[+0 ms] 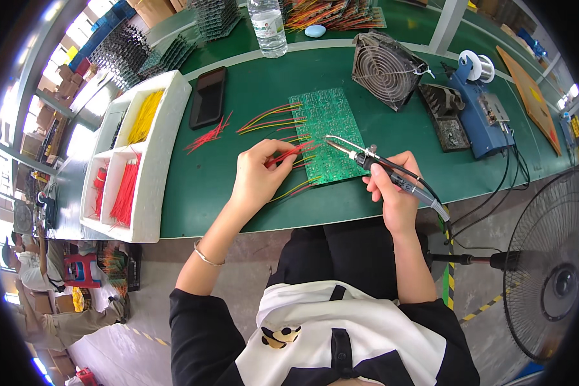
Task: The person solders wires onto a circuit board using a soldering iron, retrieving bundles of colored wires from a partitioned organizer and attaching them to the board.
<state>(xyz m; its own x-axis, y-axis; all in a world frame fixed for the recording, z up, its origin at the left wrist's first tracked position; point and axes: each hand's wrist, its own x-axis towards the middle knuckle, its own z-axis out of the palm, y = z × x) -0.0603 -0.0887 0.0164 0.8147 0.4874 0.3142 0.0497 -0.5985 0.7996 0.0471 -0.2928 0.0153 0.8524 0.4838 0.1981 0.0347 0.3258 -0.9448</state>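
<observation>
Plainly, the left hand (258,172) holds red wires (303,148) in a tight pinch, ends pointing right over the green circuit board (331,119) just beside that grip; the right hand (397,198) wraps round the soldering iron (406,185), its long axis slanting forward-left from the fingers.
</observation>
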